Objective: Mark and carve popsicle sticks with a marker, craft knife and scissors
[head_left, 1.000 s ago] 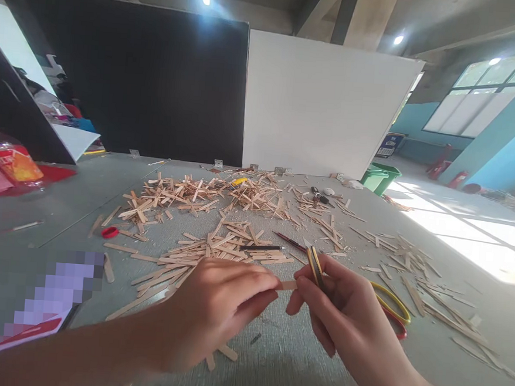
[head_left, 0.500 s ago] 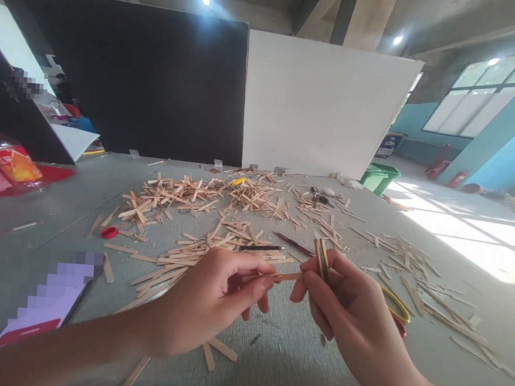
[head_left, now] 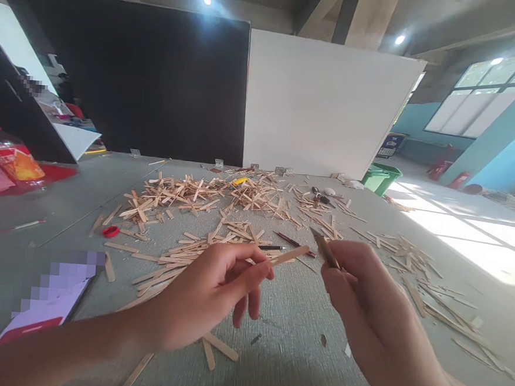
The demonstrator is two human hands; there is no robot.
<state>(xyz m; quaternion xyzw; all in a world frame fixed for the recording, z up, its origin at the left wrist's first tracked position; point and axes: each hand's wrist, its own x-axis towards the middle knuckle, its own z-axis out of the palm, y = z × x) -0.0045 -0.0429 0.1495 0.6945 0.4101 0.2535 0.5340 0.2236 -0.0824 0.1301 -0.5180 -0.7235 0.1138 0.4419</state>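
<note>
My left hand [head_left: 219, 290] pinches a wooden craft stick [head_left: 292, 255] between thumb and fingers, its free end pointing right and slightly up. Around the handle of a utility knife [head_left: 326, 251] my right hand [head_left: 371, 304] is closed, the blade tip pointing up and to the left. A small gap separates the knife from the stick. Beyond the hands lie a black pen [head_left: 272, 248] and a dark red pen [head_left: 290, 240]. Loose craft sticks [head_left: 178, 252] spread behind and under my left hand.
A big heap of craft sticks [head_left: 187, 191] covers the table's far middle, with split pieces [head_left: 448, 306] at right. At left are a phone [head_left: 51, 302], a red ring [head_left: 111, 231] and a drink bottle [head_left: 15, 161]. Keys [head_left: 321, 196] lie near the white panel [head_left: 321, 103].
My right hand has let go of the stick's end and drawn right, turning the knife leftward. The stick, still in my left hand, now tilts up at its free end.
</note>
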